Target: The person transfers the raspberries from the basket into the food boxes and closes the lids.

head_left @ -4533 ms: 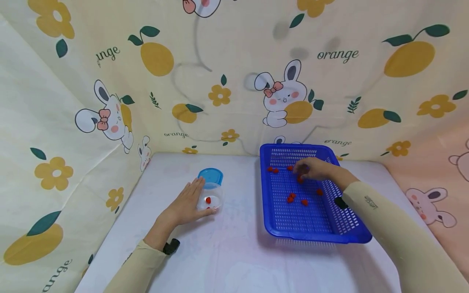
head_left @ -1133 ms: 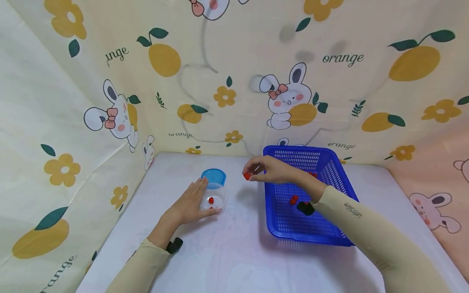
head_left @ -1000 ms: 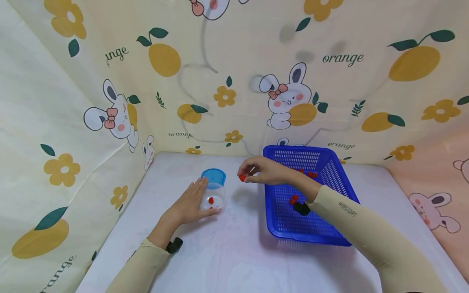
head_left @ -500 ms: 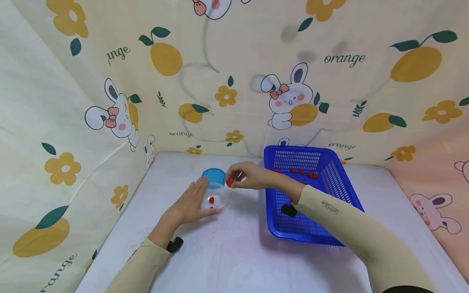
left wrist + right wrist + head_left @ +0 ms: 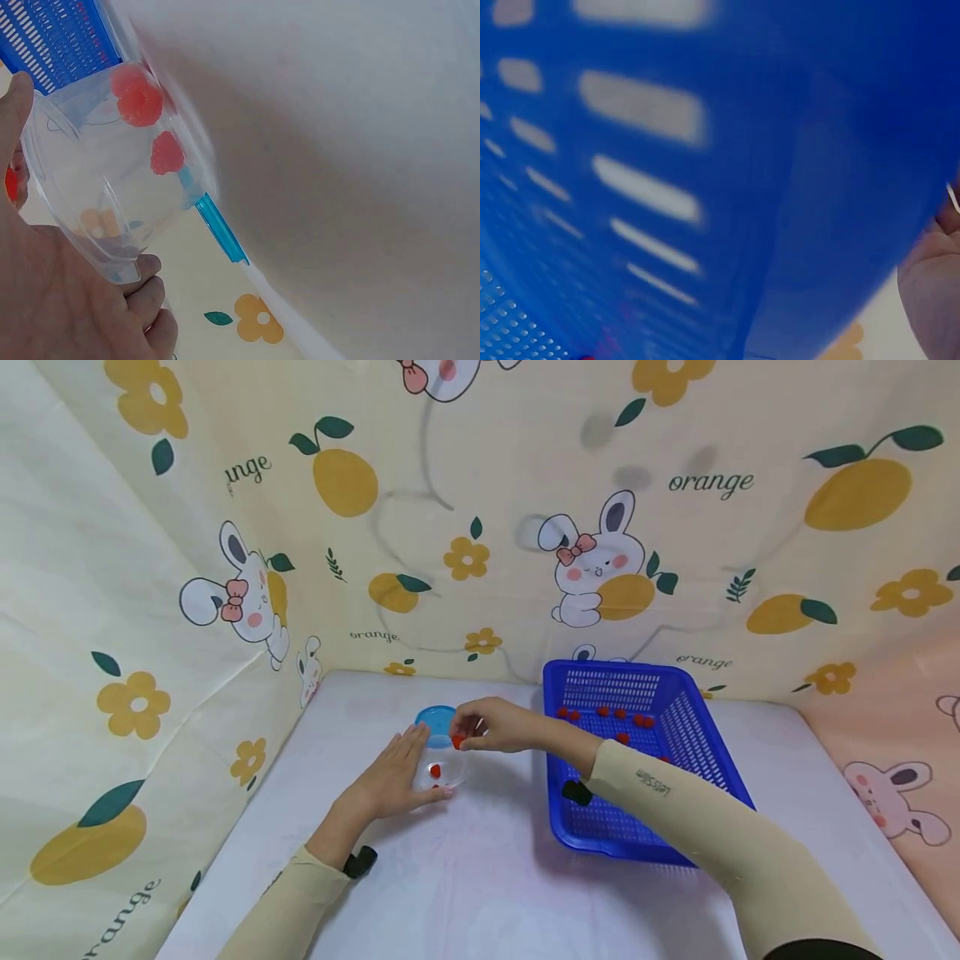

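At the left, we see the left hand [image 5: 386, 781] spread wide, its straight fingers and thumb set about a clear round plastic container [image 5: 452, 769], just as 4.5 s ago. Inside it we make out at least 2 small red raspberry-shaped pieces [image 5: 435, 772]. Just beyond, a rounded blue plastic lid [image 5: 433, 722] lies on the white desk [image 5: 480, 885].

Next comes the right hand [image 5: 491, 724], narrowed, pinching 1 more red bumpy piece [image 5: 457, 742] near the container's far right rim, in front of the lid. We saw this hand inside the basket 4.5 s ago and beside the basket's left edge 1.1 s ago.

At the right stands that rectangular blue perforated plastic basket [image 5: 570, 842], unmoved, with 8 loose red pieces [image 5: 623, 738] in our sight; a beige sleeve [image 5: 690, 810] hides part of it.
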`<state>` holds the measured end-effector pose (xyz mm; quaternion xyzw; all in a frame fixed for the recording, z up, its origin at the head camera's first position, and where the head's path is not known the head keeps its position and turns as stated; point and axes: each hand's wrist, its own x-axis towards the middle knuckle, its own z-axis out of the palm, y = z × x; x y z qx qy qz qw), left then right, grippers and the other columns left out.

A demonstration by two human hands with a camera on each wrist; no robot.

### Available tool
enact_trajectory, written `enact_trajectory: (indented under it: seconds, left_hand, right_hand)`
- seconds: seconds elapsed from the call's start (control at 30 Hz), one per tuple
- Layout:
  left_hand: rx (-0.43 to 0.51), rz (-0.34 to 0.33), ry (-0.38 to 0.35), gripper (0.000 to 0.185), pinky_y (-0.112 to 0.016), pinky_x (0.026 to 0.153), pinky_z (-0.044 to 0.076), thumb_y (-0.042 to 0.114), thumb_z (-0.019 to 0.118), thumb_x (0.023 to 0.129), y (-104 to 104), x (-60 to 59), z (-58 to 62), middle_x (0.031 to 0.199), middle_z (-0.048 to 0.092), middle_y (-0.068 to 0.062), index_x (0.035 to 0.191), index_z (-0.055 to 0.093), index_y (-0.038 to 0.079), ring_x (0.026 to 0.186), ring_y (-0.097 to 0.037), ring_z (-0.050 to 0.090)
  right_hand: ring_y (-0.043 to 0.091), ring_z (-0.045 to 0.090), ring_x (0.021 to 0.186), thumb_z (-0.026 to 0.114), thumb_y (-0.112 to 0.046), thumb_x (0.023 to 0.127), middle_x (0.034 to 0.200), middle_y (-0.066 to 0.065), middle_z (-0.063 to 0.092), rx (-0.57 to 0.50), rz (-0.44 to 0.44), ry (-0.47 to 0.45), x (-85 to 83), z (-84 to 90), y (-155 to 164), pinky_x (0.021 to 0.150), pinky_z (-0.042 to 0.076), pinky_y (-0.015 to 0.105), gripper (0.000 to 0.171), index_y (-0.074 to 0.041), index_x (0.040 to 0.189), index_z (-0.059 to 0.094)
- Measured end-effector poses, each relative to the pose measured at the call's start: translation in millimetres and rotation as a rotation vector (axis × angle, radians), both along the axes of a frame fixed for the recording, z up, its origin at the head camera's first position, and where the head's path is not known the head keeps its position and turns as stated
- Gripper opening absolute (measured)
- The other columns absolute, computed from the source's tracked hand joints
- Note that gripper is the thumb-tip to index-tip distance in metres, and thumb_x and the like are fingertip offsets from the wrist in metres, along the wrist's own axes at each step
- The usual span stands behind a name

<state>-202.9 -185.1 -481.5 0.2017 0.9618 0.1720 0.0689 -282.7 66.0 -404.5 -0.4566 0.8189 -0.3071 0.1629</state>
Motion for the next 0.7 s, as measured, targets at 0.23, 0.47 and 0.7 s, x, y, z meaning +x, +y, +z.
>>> enact_trajectory:
  seconds: [0.23,0.47,0.7]
  left_hand:
    - [-0.004,0.002,-0.001,0.123,-0.051,0.135,0.008,0.078,0.065,0.092,0.1,-0.1,-1.4,0.18,0.012,-0.016,0.171,0.011,0.001,0.167,-0.033,0.008]
    - [-0.025,0.023,-0.015,0.123,-0.051,0.134,0.008,0.077,0.067,0.091,2.7,-0.2,-1.2,0.18,0.011,-0.014,0.172,0.01,0.004,0.167,-0.034,0.008]
    - [-0.027,0.028,-0.009,0.124,-0.052,0.134,0.01,0.079,0.066,0.09,2.9,-0.5,-1.7,0.18,0.013,-0.015,0.172,0.012,0.003,0.167,-0.035,0.01]
  right_hand:
    - [0.009,0.07,0.095,0.078,-0.009,0.1,0.101,0.001,0.076,0.011,-0.03,-0.029,1.2,-1.2,-2.7,0.091,0.062,0.025,0.022,-0.005,0.121,0.073]
    - [0.011,0.071,0.099,0.076,-0.012,0.102,0.104,-0.002,0.076,0.018,-0.08,-0.025,0.0,9.8,16.5,0.093,0.062,0.027,0.02,-0.009,0.122,0.075]
    - [0.015,0.072,0.101,0.076,-0.011,0.101,0.107,-0.001,0.076,-0.004,-0.169,-0.036,-3.7,19.7,53.0,0.095,0.063,0.034,0.018,-0.011,0.12,0.076]
